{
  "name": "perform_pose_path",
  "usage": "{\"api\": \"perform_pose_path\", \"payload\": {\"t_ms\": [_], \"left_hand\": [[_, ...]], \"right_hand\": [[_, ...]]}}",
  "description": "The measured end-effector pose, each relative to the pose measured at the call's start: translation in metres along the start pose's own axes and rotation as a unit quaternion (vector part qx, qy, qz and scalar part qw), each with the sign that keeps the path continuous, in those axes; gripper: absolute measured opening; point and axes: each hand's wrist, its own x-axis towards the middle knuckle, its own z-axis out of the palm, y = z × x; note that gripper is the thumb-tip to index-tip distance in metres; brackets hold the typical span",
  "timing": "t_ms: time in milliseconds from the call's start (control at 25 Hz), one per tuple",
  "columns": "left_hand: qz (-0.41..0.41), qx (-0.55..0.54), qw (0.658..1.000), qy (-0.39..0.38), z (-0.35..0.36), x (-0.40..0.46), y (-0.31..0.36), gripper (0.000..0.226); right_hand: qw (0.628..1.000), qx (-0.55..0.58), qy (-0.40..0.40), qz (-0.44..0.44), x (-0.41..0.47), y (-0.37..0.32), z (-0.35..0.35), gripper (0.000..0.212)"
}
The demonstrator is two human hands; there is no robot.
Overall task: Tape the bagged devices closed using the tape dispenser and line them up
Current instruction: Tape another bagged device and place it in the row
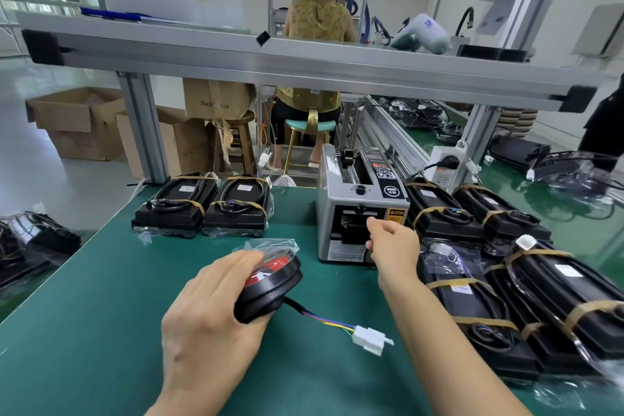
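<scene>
My left hand (209, 311) grips a black bagged device (270, 284) with a red face on the green table (101, 331); its clear bag mouth stands open at the top. A wire with a white connector (368, 341) trails from it to the right. My right hand (391, 243) is at the outlet of the grey tape dispenser (358, 209), fingers curled; whether it pinches tape is hidden. Two taped devices (206, 206) sit side by side at the back left.
Several taped bagged devices (472, 213) lie in rows right of the dispenser and along the right edge (540, 307). An aluminium frame rail (304, 67) crosses overhead. A person sits on a stool (310, 127) beyond the table. Cardboard boxes (77, 121) stand on the floor.
</scene>
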Motion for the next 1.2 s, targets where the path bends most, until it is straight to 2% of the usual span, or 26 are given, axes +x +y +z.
{"api": "perform_pose_path", "payload": {"t_ms": [120,320,480,560,640,720,800,920,1200], "left_hand": [[-0.011,0.002,1.000,0.002,0.001,0.001,0.000,0.040],[-0.014,0.008,1.000,-0.007,0.001,0.001,0.002,0.044],[-0.032,-0.003,0.999,-0.034,-0.003,0.002,0.004,0.057],[-0.055,-0.022,0.998,-0.032,-0.006,0.004,0.004,0.057],[-0.077,-0.035,0.996,-0.022,-0.007,0.005,0.004,0.055],[-0.090,-0.040,0.995,-0.013,-0.007,0.005,0.004,0.054],[-0.090,-0.039,0.995,-0.011,-0.005,0.003,0.006,0.052],[-0.080,-0.036,0.996,-0.012,-0.005,-0.001,0.007,0.051],[-0.081,-0.033,0.996,0.000,-0.004,-0.001,0.009,0.050]], "right_hand": [[1.000,-0.007,0.015,0.017,0.008,0.002,0.007,0.023],[0.995,0.042,0.044,0.076,0.017,0.002,0.016,0.011],[0.981,0.104,0.075,0.144,0.007,-0.012,0.021,0.026],[0.979,0.138,0.028,0.148,-0.012,-0.027,0.014,0.028],[0.984,0.126,-0.111,0.066,-0.045,-0.041,0.000,0.019],[0.955,0.081,-0.282,-0.035,-0.086,-0.049,-0.009,0.008],[0.921,0.079,-0.376,-0.063,-0.116,-0.045,-0.011,0.007],[0.924,0.087,-0.370,-0.050,-0.123,-0.032,-0.006,0.020],[0.926,0.118,-0.355,-0.048,-0.125,-0.027,0.000,0.020]]}}
